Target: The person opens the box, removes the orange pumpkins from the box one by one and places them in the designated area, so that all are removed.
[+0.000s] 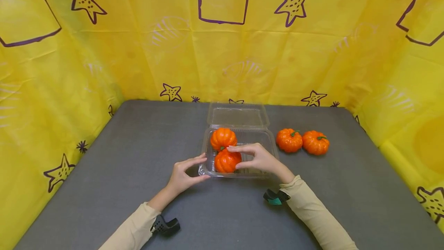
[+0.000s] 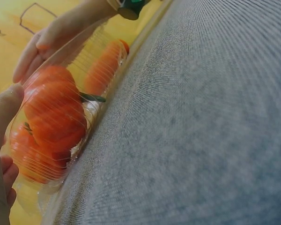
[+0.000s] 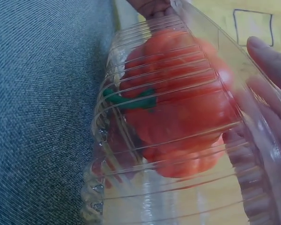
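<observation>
The right hand [image 1: 258,157] grips a pumpkin [image 1: 227,160] between curled fingers, inside the clear box [image 1: 268,136] mid-bench. The left hand [image 1: 184,174], fingers half open, touches the box's near-left corner, holding nothing.

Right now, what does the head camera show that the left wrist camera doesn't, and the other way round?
Only the head view shows two more orange toy pumpkins on the grey table, and the open lid. Only the left wrist view shows the ribbed side wall up close. Both show the clear plastic clamshell container with two small orange pumpkins inside, the left hand at its corner and the right hand.
</observation>
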{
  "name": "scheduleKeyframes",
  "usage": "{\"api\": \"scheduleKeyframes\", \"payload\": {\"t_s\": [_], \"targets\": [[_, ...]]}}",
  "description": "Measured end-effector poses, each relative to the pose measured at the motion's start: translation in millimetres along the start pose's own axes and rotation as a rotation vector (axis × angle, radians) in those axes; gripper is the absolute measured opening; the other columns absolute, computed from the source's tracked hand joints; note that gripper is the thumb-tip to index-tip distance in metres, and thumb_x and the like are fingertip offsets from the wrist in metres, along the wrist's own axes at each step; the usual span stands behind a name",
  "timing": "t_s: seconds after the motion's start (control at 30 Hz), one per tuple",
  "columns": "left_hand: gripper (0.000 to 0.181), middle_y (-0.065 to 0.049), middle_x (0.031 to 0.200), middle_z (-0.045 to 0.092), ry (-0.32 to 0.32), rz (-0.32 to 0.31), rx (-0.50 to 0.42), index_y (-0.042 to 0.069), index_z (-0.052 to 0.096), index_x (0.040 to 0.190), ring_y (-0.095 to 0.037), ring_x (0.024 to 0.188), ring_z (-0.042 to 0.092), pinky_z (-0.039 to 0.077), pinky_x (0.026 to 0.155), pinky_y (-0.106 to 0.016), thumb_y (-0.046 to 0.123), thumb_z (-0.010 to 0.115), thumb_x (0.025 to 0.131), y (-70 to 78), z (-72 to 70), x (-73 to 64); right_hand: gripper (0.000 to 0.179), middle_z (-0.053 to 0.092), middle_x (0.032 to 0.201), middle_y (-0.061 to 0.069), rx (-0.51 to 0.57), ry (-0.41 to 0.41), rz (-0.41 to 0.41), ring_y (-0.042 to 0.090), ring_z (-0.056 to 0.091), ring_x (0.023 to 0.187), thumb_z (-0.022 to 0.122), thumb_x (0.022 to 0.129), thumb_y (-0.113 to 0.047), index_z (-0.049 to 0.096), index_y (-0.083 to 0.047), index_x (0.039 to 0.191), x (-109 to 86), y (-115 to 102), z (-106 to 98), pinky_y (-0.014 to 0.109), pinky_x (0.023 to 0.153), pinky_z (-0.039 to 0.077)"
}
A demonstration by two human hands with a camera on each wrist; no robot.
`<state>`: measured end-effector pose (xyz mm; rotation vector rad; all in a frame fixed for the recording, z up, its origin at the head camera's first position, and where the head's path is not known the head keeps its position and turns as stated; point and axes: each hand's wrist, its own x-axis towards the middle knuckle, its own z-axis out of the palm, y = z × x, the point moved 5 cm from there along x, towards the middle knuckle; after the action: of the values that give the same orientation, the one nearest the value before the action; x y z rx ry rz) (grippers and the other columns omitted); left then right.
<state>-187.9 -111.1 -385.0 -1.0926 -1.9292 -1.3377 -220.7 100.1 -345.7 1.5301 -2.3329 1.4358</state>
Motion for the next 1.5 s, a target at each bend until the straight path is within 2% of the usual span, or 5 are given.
{"api": "scheduleKeyframes", "payload": {"t_s": [0.33,0.7,0.9,1.2,1.5], "targets": [[0.044,-0.03,0.095,0.059,-0.004,0.001,0.007,-0.011,0.063,0.094,-0.039,0.086,0.06,0.045,0.084,-0.029,0.009,0.083,0.06,-0.3,1.9,1.6,0.043,0.053,0.123,0.013,-0.051,-0.049,0.036,0.023,0.044,0.117,0.075,0.071,-0.009,0.062,0.001,0.11,-7.9,36,10,0.034,0.097,0.033],[0.045,-0.03,0.095,0.06,-0.001,-0.005,0.002,-0.006,0.065,0.098,-0.038,0.087,0.06,0.044,0.084,-0.028,0.007,0.083,0.059,-1.0,2.6,-0.4,0.055,0.052,0.125,0.01,-0.262,-0.029,-0.017,0.019,0.048,0.113,0.079,0.066,-0.015,0.059,-0.004,0.116,-11.2,40,12,0.034,0.091,0.04],[0.044,-0.03,0.094,0.06,0.002,-0.002,0.005,-0.007,0.065,0.097,-0.037,0.087,0.06,0.044,0.084,-0.028,0.009,0.083,0.06,-1.0,2.3,-1.0,0.056,0.057,0.118,0.01,-0.274,0.017,-0.05,0.019,0.053,0.108,0.08,0.064,-0.014,0.06,-0.001,0.115,-10.3,39,10,0.032,0.087,0.043],[0.046,-0.03,0.093,0.06,0.008,-0.002,0.013,-0.011,0.064,0.093,-0.038,0.086,0.061,0.045,0.084,-0.027,0.004,0.084,0.055,0.2,1.0,-0.2,0.055,0.059,0.113,0.013,-0.185,0.084,0.029,0.023,0.057,0.1,0.078,0.067,-0.011,0.057,0.004,0.116,-9.5,42,7,0.027,0.073,0.05],[0.046,-0.03,0.094,0.059,0.005,-0.002,0.012,-0.012,0.063,0.093,-0.038,0.086,0.06,0.044,0.084,-0.026,0.003,0.084,0.054,-1.3,-0.1,0.0,0.046,0.057,0.117,0.01,-0.237,0.1,-0.06,0.017,0.053,0.108,0.076,0.069,-0.01,0.063,-0.005,0.113,-7.4,38,8,0.031,0.088,0.042]]}}
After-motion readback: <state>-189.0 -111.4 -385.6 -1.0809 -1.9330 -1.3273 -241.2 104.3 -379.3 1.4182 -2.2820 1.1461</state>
